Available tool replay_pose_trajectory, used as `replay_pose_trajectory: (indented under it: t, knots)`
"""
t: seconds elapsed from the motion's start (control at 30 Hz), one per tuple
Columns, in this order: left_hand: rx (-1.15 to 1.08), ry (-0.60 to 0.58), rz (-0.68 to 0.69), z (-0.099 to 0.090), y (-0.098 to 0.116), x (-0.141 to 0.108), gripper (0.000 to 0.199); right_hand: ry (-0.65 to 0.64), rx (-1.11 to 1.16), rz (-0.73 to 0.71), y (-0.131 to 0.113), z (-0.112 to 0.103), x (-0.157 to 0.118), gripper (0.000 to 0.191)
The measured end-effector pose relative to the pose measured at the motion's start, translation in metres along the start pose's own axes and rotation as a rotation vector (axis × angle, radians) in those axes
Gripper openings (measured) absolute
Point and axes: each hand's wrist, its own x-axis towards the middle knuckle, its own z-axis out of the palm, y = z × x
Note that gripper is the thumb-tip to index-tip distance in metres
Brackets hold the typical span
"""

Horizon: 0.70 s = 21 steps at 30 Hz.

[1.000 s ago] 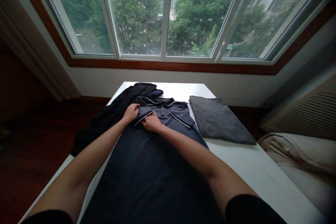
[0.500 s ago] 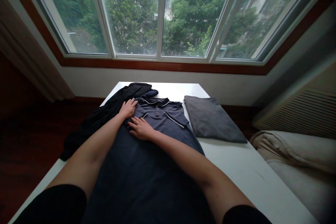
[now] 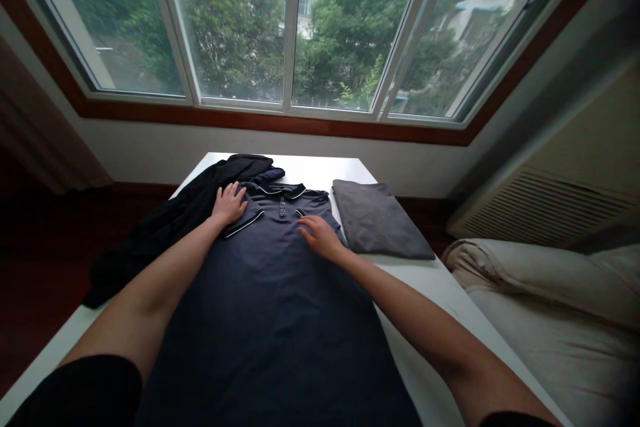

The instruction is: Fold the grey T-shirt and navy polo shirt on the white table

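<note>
A dark grey-blue polo shirt (image 3: 270,307) lies spread out on the white table, its collar at the far end and its sleeves folded inward over the front. White piping edges the collar and cuffs. My left hand (image 3: 231,204) rests flat on the shirt's left shoulder, fingers stretched out. Over the right sleeve, near its cuff, is my right hand (image 3: 320,237), with fingers loosely apart and nothing held. Part of that sleeve is hidden behind it.
Rumpled black clothes (image 3: 165,227) lie along the table's left side. A folded grey cloth (image 3: 380,220) lies right of the shirt on the white table (image 3: 400,273). Beyond the table's right edge is beige bedding (image 3: 540,307). A window (image 3: 287,33) stands behind.
My right hand has moved from the left sleeve across to the right sleeve. My left hand stays at the left shoulder. The view has shifted slightly to the right.
</note>
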Motion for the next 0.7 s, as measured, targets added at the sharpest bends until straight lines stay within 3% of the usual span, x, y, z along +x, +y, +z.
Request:
replay_pose_trajectory:
  t: [0.13, 0.27, 0.43, 0.57, 0.7]
  knots:
    - [-0.088, 0.113, 0.189, -0.015, 0.061, -0.031, 0.044, 0.077, -0.14, 0.353, 0.067, -0.032, 0.013, 0.029]
    - [-0.27, -0.061, 0.632, -0.039, 0.15, -0.095, 0.029, 0.02, -0.24, 0.473, 0.107, -0.041, 0.033, 0.031]
    - [-0.323, -0.214, 1.067, -0.068, 0.255, -0.189, 0.026, -0.046, -0.287, 0.508, 0.128, -0.035, 0.059, 0.038]
    - [-0.357, -0.232, 1.159, -0.07, 0.307, -0.228, 0.043, -0.119, -0.312, 0.509, 0.14, -0.033, 0.081, 0.054]
    - [-0.351, -0.358, 1.15, -0.067, 0.33, -0.233, 0.029, -0.285, -0.278, 0.447, 0.156, -0.037, 0.102, 0.048]
